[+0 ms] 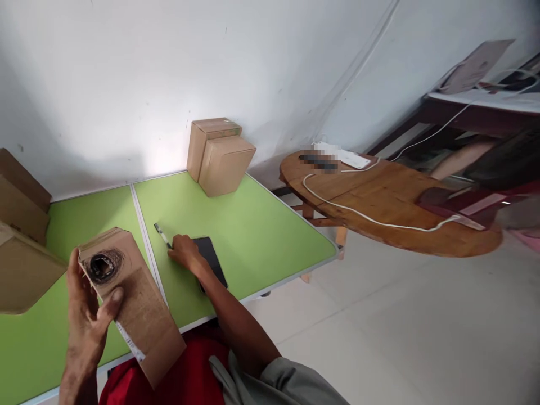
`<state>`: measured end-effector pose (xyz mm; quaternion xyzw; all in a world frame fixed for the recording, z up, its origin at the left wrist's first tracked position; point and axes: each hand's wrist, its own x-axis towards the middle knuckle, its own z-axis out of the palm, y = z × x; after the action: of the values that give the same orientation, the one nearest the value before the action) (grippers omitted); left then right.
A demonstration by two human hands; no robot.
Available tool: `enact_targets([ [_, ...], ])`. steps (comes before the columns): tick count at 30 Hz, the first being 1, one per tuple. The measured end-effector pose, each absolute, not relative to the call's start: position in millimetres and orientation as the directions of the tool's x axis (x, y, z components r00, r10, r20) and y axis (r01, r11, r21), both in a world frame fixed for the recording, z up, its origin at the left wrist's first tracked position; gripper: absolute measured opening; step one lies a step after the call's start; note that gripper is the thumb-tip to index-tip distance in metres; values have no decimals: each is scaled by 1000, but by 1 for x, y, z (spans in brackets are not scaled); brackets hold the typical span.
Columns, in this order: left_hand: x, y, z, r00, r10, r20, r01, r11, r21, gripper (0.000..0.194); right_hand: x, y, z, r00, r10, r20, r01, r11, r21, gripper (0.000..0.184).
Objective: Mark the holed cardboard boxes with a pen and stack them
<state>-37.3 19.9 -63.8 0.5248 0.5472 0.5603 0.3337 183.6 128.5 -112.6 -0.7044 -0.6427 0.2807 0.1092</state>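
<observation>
The box (139, 306) tilts at 8 o'clock from the right hand (184, 250), its lower end jutting past the counter (270, 236)'s near edge, so it could slip into the lap if the grip slackened: the left hand (86, 326) grips it by one side only, thumb on the face, fingers wrapping behind. That thumb presses just below the dark-ringed hole (102, 267), where the card, perhaps weakened, might crease. The right fingers bunch at the near end of the pen (162, 234), which points to 10 o'clock; I cannot tell whether they grip or only touch it, and a loose pinch could send it rolling towards the seam (145, 236). The phone (208, 253), at 4 o'clock and partly under the right wrist, lies near the front edge, where a careless forearm might knock it off. Cartons (225, 169) at 1 o'clock and more boxes (25, 270) at 9 limit room on those sides. Near 3 o'clock, beyond a gap, a side table (392, 197) carries a trailing cable (358, 212), with another person's arm (464, 160) behind.
</observation>
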Motion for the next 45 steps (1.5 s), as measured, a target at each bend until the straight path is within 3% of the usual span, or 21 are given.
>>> enact_targets([
  [4, -39, 19, -69, -212, 944, 252, 218, -206, 954, 121, 204, 116, -92, -40, 996, -78, 529, -45, -847, 22],
  [6, -37, 19, -70, -222, 947, 231, 214, -183, 959, 124, 211, 102, -74, -55, 997, 57, 192, 67, -979, 25],
  [7, -35, 20, -70, -224, 950, 219, 214, -171, 962, 125, 211, 94, -64, -80, 989, 127, -40, 124, -991, 30],
  [9, -33, 20, -71, -222, 948, 228, 228, -176, 957, 126, 208, 76, -45, -163, 954, 252, -452, 154, -878, 40],
  [11, -31, 20, -72, -199, 941, 275, 254, -222, 941, 121, 200, 60, -31, -262, 915, 306, -613, 87, -785, 43],
  [15, -30, 16, -79, -118, 915, 386, 303, -337, 891, 111, 184, 41, -23, -338, 883, 325, -663, 21, -748, 36],
  [22, -27, 12, -85, -42, 887, 460, 383, -412, 827, 105, 178, 36, -29, -309, 882, 355, -566, 130, -814, 35],
  [27, -25, 15, -85, -35, 892, 451, 391, -403, 827, 107, 176, 31, -30, -270, 898, 347, -497, 179, -849, 31],
  [35, -28, 16, -86, -53, 903, 426, 384, -375, 844, 109, 178, 31, -32, -312, 903, 296, -422, 147, -895, 41],
  [45, -25, 14, -81, -71, 922, 382, 328, -340, 882, 111, 184, 36, -29, -28, 959, 283, -352, 256, -900, 44],
])
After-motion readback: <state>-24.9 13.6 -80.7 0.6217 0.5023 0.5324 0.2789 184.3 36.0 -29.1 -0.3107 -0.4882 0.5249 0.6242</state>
